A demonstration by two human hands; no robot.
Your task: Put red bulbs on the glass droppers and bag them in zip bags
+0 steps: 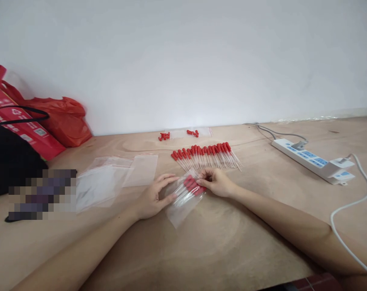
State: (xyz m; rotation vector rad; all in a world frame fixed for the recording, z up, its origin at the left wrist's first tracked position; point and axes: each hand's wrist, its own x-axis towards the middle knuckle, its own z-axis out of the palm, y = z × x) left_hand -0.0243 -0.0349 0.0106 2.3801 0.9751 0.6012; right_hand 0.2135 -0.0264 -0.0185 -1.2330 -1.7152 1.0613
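A clear plastic bag (175,216) lies tilted on the table in front of me, with several red-bulbed droppers (183,194) inside it. My right hand (216,182) pinches the bag's upper right side near the red bulbs. On the other side my left hand (156,196) rests with fingers stretched and apart, its thumb touching the bag's left edge. Just beyond both hands, a row of loose droppers (203,155) with red bulbs and clear stems lies side by side.
Flat plastic bags (98,184) overlap at left. Small red bulbs (164,136) and clear pieces lie near the wall. A white power strip (310,157) with cables stands at right. Red bags (65,117), a black item (13,157) and a blurred-out object (40,196) occupy the left.
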